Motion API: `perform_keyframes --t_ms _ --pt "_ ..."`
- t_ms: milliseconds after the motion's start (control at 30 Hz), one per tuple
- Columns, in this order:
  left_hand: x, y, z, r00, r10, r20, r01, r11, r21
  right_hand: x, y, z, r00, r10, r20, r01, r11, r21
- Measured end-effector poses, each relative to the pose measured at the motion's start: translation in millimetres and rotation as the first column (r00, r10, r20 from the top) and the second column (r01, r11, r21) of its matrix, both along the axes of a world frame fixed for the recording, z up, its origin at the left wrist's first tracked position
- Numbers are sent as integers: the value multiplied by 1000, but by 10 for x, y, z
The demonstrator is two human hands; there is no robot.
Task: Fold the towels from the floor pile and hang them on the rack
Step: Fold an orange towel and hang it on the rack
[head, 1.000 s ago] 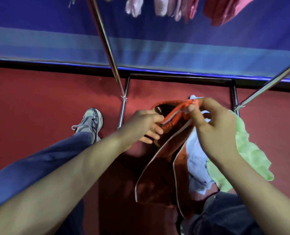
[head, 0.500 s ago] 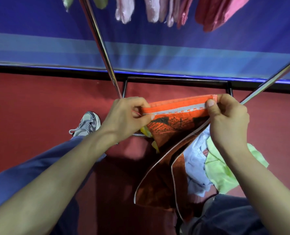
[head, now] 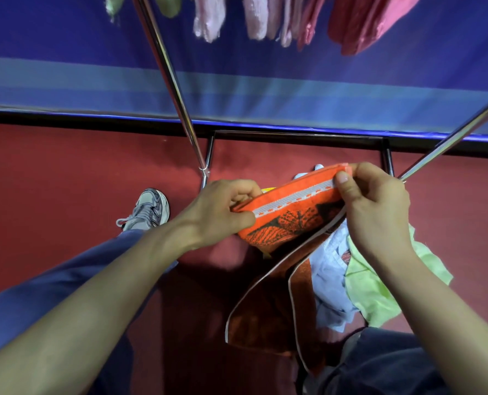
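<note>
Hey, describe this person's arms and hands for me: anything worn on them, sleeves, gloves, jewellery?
The left forearm and right forearm are bare to the frame's edge; no sleeves show. The left hand and right hand wear no gloves, and no ring, watch or bracelet is visible. The right thumbnail is short and unpainted.

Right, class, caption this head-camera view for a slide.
Left hand and right hand pinch an orange towel by its top edge above the floor pile, by the rack.
</note>
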State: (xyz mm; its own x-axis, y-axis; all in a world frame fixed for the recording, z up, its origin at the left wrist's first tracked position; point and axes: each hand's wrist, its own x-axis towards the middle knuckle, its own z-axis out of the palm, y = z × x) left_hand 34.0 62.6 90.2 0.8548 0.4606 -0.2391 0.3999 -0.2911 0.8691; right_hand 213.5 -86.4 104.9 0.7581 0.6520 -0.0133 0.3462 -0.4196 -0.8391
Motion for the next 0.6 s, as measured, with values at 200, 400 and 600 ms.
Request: perform_keyframes --t_ms 200,400,600 --pt "10 4 44 999 -4 -50 6 1000 24 -11 -7 -24 1000 28 15 -28 1000 7" --pt "3 -17 27 992 -93 -88 102 990 101 -14 -5 -65 995 96 1 -96 995 41" --pt "33 -126 -37 996 -70 -61 75 993 86 -78 3 -106 975 220 40 -222 974 56"
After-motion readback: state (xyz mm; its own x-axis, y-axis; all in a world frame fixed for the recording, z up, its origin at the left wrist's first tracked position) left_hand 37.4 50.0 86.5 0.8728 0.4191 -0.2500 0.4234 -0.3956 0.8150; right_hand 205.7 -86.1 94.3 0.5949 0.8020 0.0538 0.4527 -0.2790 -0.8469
